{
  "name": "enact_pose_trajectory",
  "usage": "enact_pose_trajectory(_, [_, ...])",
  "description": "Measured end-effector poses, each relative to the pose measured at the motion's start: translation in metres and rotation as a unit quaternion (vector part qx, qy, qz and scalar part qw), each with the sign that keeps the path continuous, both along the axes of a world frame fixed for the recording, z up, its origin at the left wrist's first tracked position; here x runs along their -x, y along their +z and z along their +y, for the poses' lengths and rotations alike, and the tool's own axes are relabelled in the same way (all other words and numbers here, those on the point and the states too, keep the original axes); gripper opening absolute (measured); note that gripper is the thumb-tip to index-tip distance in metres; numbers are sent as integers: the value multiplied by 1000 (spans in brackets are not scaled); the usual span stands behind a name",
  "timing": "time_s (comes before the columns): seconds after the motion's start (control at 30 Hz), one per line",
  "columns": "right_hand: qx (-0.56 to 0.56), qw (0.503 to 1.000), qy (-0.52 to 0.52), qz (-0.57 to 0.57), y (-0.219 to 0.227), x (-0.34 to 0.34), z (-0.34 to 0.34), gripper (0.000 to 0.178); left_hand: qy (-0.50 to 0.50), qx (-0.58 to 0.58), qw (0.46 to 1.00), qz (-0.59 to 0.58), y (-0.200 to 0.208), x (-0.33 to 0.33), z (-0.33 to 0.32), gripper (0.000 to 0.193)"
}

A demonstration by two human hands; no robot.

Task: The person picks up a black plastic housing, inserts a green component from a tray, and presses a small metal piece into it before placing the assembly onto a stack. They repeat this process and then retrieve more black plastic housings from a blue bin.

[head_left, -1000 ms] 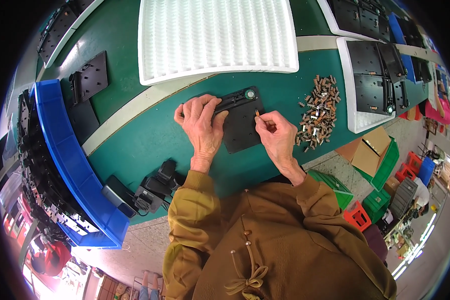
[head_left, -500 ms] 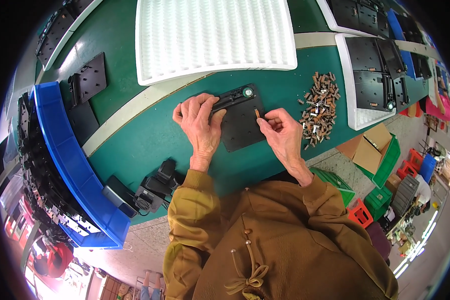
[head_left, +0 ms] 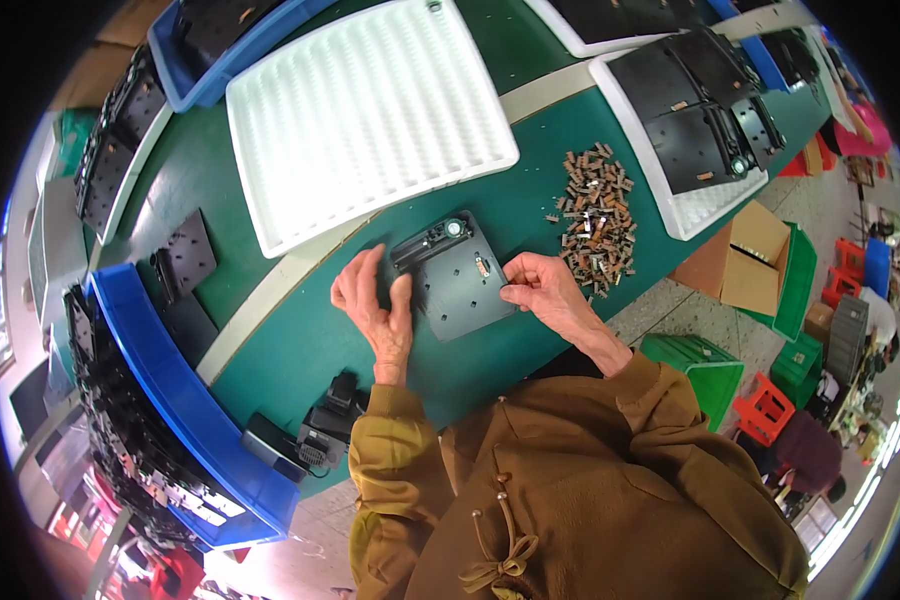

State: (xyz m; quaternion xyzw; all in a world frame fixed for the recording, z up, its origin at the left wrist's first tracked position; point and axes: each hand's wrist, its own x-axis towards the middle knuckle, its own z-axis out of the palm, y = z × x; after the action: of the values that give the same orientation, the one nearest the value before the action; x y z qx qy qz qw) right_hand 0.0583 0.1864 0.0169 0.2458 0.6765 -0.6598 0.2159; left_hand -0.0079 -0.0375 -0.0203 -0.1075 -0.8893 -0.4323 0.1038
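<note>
A square black plastic panel [head_left: 460, 296] lies on the green bench in front of me. Along its far edge runs a raised black bar with a round silver-and-green part [head_left: 455, 229]. One small brown-and-metal piece [head_left: 483, 267] sits on the panel near its right side. My right hand [head_left: 550, 292] pinches the panel's right edge between thumb and fingers. At the left edge is my left hand [head_left: 373, 308], thumb and fingers apart, with nothing between them; whether the thumb touches the panel I cannot tell.
Right of the panel lies a heap of small brown pieces [head_left: 600, 215]. Beyond, a white foam tray [head_left: 682, 220] carries more black panels. Another white ridged tray [head_left: 370, 120] lies at the far side. A blue bin [head_left: 185, 410] and black devices [head_left: 325, 430] stand on the left.
My left hand has let go of the panel's bar and opened. The small brown piece has left my right fingers and sits on the panel; the right hand now grips the edge. The view has shifted.
</note>
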Motion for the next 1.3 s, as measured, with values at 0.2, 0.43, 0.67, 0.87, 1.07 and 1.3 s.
enact_pose_trajectory(0.2, [65, 995, -69, 11, 18, -25, 49, 8, 30, -88, 995, -39, -1, -1, 6, 46])
enact_pose_trajectory(0.43, [30, 965, -255, 48, 72, -63, 143, 12, 9, -45, 998, -47, -4, -6, -5, 42])
enact_pose_trajectory(0.67, [12, 881, -457, 124, 101, -89, 243, 13, 9, -3, 999, -48, 0, -6, 0, 43])
enact_pose_trajectory(0.87, [18, 846, -506, 164, 91, -64, 322, 10, -4, 15, 999, -40, 5, -3, 5, 44])
enact_pose_trajectory(1.07, [56, 845, -516, 127, 68, -30, 361, 12, -1, 6, 1000, -30, 7, -2, 8, 43])
enact_pose_trajectory(1.3, [51, 844, -526, 89, 58, -17, 364, 16, 8, 21, 999, -32, 9, -4, 8, 41])
